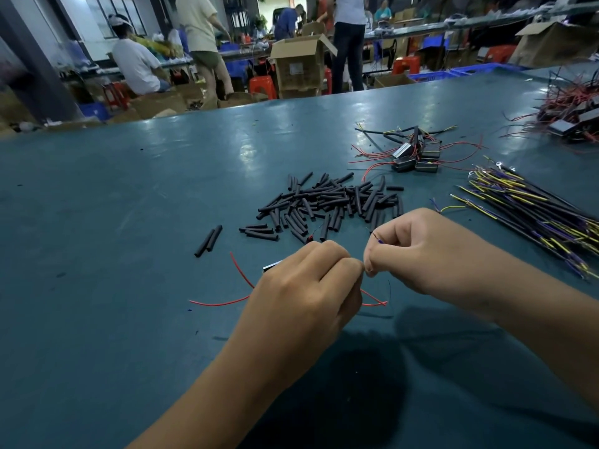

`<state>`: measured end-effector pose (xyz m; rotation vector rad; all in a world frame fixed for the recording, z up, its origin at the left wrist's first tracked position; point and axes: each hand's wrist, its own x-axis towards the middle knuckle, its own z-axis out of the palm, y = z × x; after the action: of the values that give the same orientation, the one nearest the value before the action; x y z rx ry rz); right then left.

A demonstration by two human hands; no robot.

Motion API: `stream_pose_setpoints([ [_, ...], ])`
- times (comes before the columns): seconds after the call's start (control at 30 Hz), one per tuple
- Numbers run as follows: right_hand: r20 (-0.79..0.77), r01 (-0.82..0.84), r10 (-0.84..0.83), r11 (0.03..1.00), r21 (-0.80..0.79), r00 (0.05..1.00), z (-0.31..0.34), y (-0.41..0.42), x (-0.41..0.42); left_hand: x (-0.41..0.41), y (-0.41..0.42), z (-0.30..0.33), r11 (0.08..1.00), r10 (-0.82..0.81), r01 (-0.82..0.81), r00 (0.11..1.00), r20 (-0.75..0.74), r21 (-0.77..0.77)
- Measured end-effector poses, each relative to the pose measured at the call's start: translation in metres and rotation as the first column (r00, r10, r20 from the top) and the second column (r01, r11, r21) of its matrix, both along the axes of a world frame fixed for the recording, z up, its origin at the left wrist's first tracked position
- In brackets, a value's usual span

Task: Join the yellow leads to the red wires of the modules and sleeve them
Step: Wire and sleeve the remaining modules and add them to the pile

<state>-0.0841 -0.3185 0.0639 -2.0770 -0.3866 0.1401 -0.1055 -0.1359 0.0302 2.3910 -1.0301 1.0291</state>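
Head view shows your left hand (301,286) and right hand (418,251) pinching the red wire (220,303) and lead ends together at 6 o'clock on the counter (129,196); loosen, and the twist probably unravels.

Dim overhead light glares on the table (129,196); edges bend.

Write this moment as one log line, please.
step: joining wires | left hand: pinching red wire | right hand: pinching lead end | sleeves: untouched pile
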Motion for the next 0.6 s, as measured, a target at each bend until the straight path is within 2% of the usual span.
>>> stream_pose_setpoints([
  [0.1, 0.044, -0.052, 0.052, 0.999, -0.01, 0.998, 0.0002, -0.0008, 0.0, 0.0006, -0.0016, 0.0007, 0.994, -0.049, 0.038, 0.993, -0.111, -0.098],
  [0.2, 0.203, -0.11, 0.124, 0.991, -0.078, 0.971, -0.0002, -0.0029, 0.0005, 0.0, -0.0005, 0.0033, 0.945, -0.139, 0.017, 0.925, -0.353, -0.327],
  [0.23, 0.256, -0.115, 0.134, 0.99, -0.087, 0.957, -0.0003, -0.0029, 0.0004, 0.0002, -0.0004, 0.0042, 0.898, -0.201, -0.03, 0.859, -0.471, -0.439],
  [0.3, 0.339, -0.118, 0.138, 0.99, -0.077, 0.931, -0.0005, -0.0026, -0.0002, 0.0016, -0.0006, 0.008, 0.76, -0.413, -0.151, 0.64, -0.648, -0.633],
  [0.37, 0.399, -0.121, 0.149, 0.988, -0.095, 0.905, -0.0013, -0.0025, -0.001, 0.004, -0.0005, 0.01, 0.627, -0.602, -0.285, 0.414, -0.683, -0.725],
  [0.4, 0.422, -0.116, 0.159, 0.985, -0.127, 0.892, -0.002, -0.0026, -0.0011, 0.0042, -0.0002, 0.0101, 0.612, -0.626, -0.319, 0.365, -0.69, -0.724],
  [0.43, 0.441, -0.102, 0.167, 0.981, -0.166, 0.882, -0.0028, -0.0028, -0.0007, 0.0038, 0.0003, 0.0091, 0.64, -0.589, -0.306, 0.393, -0.706, -0.705],
  [0.47, 0.456, -0.08, 0.168, 0.975, -0.206, 0.874, -0.0037, -0.0034, 0.0001, 0.0028, 0.002, 0.0077, 0.712, -0.483, -0.245, 0.509, -0.713, -0.658],
  [0.5, 0.47, -0.052, 0.165, 0.968, -0.244, 0.867, -0.0045, -0.0043, 0.0012, 0.0021, 0.0035, 0.0075, 0.796, -0.339, -0.176, 0.663, -0.668, -0.579],
  [0.53, 0.484, -0.023, 0.165, 0.958, -0.286, 0.859, -0.0049, -0.0051, 0.0018, 0.0012, 0.0043, 0.0087, 0.866, -0.209, -0.112, 0.803, -0.557, -0.487],
  [0.57, 0.496, 0.002, 0.171, 0.945, -0.328, 0.851, -0.0049, -0.0053, 0.0022, 0.0011, 0.0047, 0.0091, 0.909, -0.131, -0.056, 0.902, -0.412, -0.413],
  [0.6, 0.502, 0.015, 0.184, 0.93, -0.367, 0.845, -0.0045, -0.005, 0.0023, 0.0015, 0.0049, 0.0091, 0.929, -0.114, -0.003, 0.948, -0.296, -0.369],
])
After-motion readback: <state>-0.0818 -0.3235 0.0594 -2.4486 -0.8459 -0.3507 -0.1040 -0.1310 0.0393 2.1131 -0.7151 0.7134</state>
